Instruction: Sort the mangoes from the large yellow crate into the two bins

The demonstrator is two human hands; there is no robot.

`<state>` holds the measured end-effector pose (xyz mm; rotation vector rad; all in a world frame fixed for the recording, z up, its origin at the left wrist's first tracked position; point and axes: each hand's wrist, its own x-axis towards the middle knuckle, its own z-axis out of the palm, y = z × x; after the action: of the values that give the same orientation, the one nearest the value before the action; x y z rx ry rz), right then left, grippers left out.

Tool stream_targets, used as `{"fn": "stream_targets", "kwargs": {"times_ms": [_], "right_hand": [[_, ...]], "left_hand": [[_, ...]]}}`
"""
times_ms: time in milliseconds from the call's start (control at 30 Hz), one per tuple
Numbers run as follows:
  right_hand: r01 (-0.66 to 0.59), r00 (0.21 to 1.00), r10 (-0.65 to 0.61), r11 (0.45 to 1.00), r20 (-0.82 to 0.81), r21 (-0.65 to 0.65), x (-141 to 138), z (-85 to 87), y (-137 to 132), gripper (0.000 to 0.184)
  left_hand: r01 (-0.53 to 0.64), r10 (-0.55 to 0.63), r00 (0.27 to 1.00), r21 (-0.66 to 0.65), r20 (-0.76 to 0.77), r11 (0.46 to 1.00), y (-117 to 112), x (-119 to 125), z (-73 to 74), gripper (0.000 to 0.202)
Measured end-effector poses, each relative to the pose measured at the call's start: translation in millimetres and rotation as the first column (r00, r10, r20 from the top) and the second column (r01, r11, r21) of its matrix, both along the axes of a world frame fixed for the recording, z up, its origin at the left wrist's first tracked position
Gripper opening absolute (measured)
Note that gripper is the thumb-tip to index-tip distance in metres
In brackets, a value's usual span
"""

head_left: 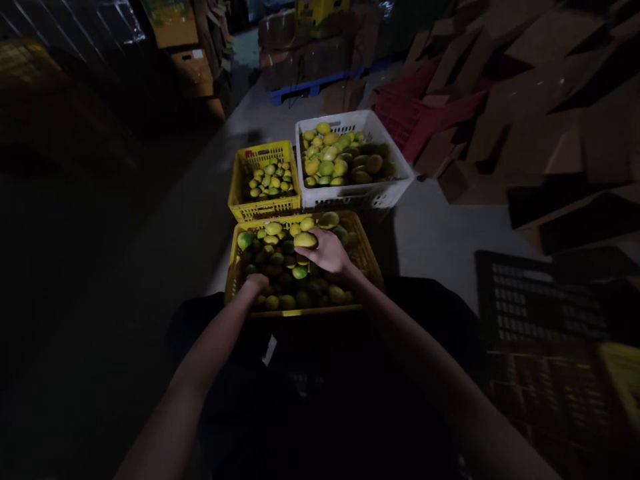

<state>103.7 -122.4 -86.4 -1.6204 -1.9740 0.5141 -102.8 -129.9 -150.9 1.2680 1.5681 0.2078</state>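
Observation:
My right hand (330, 251) grips a yellow lemon (305, 240) over the near yellow crate (296, 312). That crate is filled with yellow and green lemons (287, 302), many of them in shadow. My left hand (258, 281) reaches down into the left side of the same crate, among the fruit. Its fingers are hidden in the dark, so I cannot see whether it holds anything. A green lemon (245, 240) lies at the crate's far left corner.
Beyond stand a smaller yellow crate (239, 190) with small lemons and a white crate (345, 195) with larger ones. Flattened cardboard boxes (540, 133) and a red crate (400, 113) are piled at right. A black crate (525, 293) lies nearer. A blue pallet (315, 87) bears wrapped boxes behind.

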Motion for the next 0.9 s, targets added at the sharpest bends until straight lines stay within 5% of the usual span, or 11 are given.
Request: {"fn": "stream_targets", "kwargs": {"times_ms": [100, 267, 433, 500, 600, 700, 900], "right_hand": [[0.070, 0.990, -0.065, 0.997, -0.127, 0.031, -2, 7.0, -10, 0.044], [0.042, 0.987, -0.028, 0.995, -0.157, 0.090, -5, 24.5, -18, 0.045], [0.078, 0.978, -0.049, 0.987, -0.203, 0.138, 11, 41.4, -21, 0.043], [0.118, 0.972, -0.078, 0.977, -0.220, 0.176, 19, 48.4, -22, 0.039], [0.160, 0.938, -0.079, 0.963, -0.337, 0.219, 26, 56.3, -21, 0.034], [0.146, 0.830, -0.037, 0.977, -0.556, 0.154, 25, 58.1, -16, 0.036], [0.118, 0.636, -0.004, 0.989, -0.772, 0.093, 11, 56.0, -11, 0.044]], "left_hand": [[0.146, -0.162, 0.943, -0.075, -0.292, 0.986, -14, -5, -12.4, 0.029], [0.273, -0.274, 0.820, -0.077, -0.503, 0.959, -31, -5, -20.4, 0.025], [0.326, -0.252, 0.819, 0.056, -0.515, 0.944, -4, -5, 8.7, 0.040], [0.275, -0.161, 0.893, 0.226, -0.421, 0.934, 10, -5, 32.3, 0.049], [-0.041, 0.001, 0.997, 0.557, 0.072, 0.830, 17, 1, 68.9, 0.054], [-0.356, 0.011, 0.874, 0.625, 0.486, 0.695, 11, 12, 93.7, 0.057], [-0.528, -0.038, 0.737, 0.609, 0.675, 0.592, 6, 33, 110.7, 0.061]]}}
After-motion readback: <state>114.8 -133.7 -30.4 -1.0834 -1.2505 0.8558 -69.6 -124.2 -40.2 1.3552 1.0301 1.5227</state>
